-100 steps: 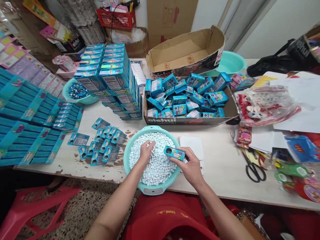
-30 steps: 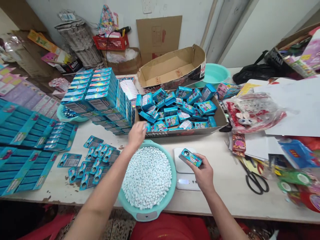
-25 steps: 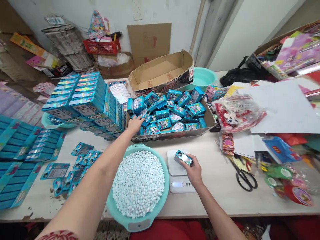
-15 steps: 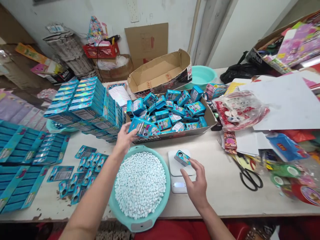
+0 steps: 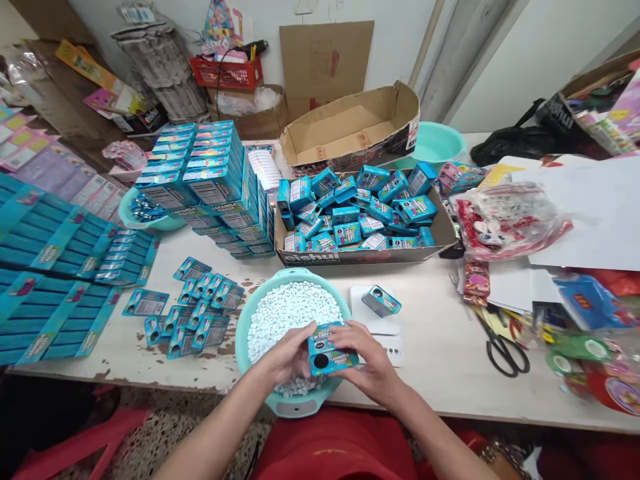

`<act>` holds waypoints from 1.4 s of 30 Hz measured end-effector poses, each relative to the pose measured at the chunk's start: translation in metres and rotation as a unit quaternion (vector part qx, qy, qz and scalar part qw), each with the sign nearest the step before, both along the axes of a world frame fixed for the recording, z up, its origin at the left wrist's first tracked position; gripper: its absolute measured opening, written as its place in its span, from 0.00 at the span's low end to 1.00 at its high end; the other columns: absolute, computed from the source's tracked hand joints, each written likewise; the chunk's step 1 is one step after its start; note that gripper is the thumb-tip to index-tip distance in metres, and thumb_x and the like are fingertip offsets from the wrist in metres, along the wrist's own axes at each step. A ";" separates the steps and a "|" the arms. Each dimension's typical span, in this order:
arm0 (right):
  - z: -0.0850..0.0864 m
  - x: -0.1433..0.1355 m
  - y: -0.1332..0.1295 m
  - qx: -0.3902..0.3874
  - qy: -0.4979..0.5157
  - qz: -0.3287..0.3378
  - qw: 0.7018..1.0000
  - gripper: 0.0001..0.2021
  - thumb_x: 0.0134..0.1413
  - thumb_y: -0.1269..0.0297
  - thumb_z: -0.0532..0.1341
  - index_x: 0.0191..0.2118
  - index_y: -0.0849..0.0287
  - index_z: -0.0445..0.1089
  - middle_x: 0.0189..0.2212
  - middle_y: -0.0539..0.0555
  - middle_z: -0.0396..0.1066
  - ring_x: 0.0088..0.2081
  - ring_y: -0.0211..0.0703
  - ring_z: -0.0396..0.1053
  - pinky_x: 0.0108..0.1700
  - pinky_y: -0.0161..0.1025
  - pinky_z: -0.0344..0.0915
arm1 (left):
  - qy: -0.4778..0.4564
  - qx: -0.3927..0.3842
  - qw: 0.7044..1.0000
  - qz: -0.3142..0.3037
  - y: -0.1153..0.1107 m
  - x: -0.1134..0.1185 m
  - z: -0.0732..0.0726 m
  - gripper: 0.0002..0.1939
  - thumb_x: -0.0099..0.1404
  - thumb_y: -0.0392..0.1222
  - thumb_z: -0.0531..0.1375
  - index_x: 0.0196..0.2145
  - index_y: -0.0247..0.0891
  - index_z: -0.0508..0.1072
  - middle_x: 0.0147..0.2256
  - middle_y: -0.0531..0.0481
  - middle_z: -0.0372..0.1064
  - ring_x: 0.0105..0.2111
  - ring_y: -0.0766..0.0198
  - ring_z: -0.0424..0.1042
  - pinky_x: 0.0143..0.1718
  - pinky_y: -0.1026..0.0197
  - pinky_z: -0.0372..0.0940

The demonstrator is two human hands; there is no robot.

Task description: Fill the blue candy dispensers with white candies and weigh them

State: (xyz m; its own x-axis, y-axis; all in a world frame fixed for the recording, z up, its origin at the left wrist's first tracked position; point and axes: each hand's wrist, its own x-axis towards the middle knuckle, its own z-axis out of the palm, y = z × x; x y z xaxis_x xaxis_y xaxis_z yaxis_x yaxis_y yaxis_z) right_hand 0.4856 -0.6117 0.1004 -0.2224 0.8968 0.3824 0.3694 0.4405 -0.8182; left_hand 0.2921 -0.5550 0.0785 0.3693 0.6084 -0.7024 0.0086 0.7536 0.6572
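Note:
My left hand [image 5: 290,357] and my right hand [image 5: 370,360] are both closed on a blue candy box [image 5: 334,360]. It has a dark round window and printed lettering. They hold it over the near side of a turquoise basin [image 5: 243,340] full of small pale-blue candies [image 5: 295,303]. My left fingertips are partly hidden behind the box; my right fingers lie across its top. Beside the basin, another blue box [image 5: 381,301] lies tilted on a white kitchen scale [image 5: 387,327], apart from my right hand.
Behind the basin stands a carton [image 5: 360,257] of blue boxes. Stacked display boxes [image 5: 215,183] rise to its left, with flat blue cards [image 5: 203,313] in front. Black-handled scissors [image 5: 505,353] lie on the right, near plastic bags [image 5: 510,220] and tape rolls [image 5: 595,350].
My left hand has brought the blue box from the carton down over the basin. My right hand has left the box on the scale and taken hold of this one too.

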 end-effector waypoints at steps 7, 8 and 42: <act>0.008 -0.035 -0.045 -0.178 0.110 -0.094 0.973 0.20 0.37 0.53 0.71 0.38 0.54 0.72 0.32 0.52 0.71 0.34 0.44 0.70 0.35 0.39 0.68 | 0.414 0.434 0.795 -0.094 0.045 -0.028 -0.064 0.16 0.61 0.48 0.54 0.43 0.39 0.72 0.47 0.41 0.68 0.53 0.50 0.61 0.55 0.49 0.53; 0.008 -0.040 -0.048 -0.199 0.107 -0.088 0.970 0.20 0.37 0.52 0.71 0.37 0.55 0.72 0.31 0.52 0.70 0.33 0.43 0.69 0.36 0.39 0.68 | 0.427 0.428 0.788 -0.119 0.047 -0.025 -0.071 0.17 0.62 0.49 0.53 0.43 0.38 0.72 0.46 0.40 0.67 0.52 0.51 0.62 0.55 0.50 0.54; 0.001 -0.071 0.018 -0.129 -0.086 -0.176 0.972 0.13 0.46 0.62 0.67 0.39 0.56 0.68 0.35 0.53 0.69 0.40 0.48 0.68 0.41 0.43 0.64 | -0.111 0.181 0.915 0.343 0.020 0.010 0.044 0.12 0.52 0.45 0.63 0.26 0.36 0.65 0.24 0.54 0.68 0.23 0.66 0.71 0.27 0.64 0.65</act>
State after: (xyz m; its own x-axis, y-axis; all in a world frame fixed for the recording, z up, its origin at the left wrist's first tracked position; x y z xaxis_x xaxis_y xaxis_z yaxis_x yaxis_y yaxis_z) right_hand 0.4142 -0.5934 0.1014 0.0737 0.9901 0.1195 0.6017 0.0514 -0.7971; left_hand 0.3026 -0.5354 0.1223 -0.0776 0.9286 -0.3628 -0.5497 0.2637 0.7927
